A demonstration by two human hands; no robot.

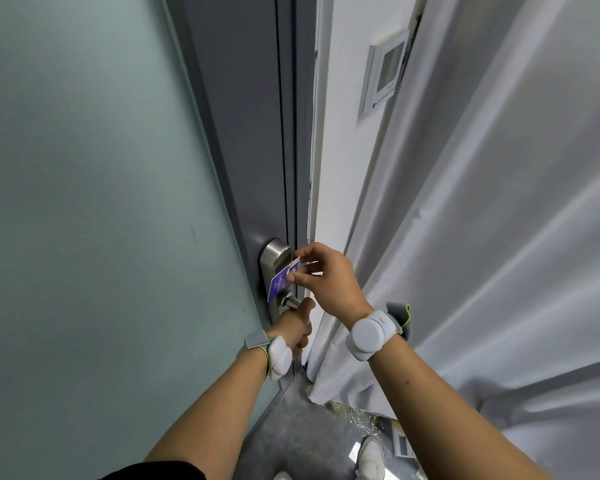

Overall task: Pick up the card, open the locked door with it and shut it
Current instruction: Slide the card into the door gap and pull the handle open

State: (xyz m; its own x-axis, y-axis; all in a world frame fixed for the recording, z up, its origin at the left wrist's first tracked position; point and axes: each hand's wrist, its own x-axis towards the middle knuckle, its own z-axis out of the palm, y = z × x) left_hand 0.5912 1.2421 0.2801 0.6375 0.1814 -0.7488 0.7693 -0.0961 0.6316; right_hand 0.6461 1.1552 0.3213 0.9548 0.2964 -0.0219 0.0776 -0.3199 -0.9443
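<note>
A dark grey door [243,133] fills the middle of the view, closed against its frame. Its steel lock plate [274,261] sits low on the door. My right hand [329,282] pinches a blue and white card [282,281] and holds it flat against the lock plate. Below it, my left hand [293,329] is wrapped around the metal door handle [290,301], most of which is hidden by my fingers.
A pale green wall [84,202] runs along the left. White plastic sheeting [482,237] hangs on the right, beside a wall panel with a small screen [385,74]. My shoe [371,459] and some litter lie on the grey floor below.
</note>
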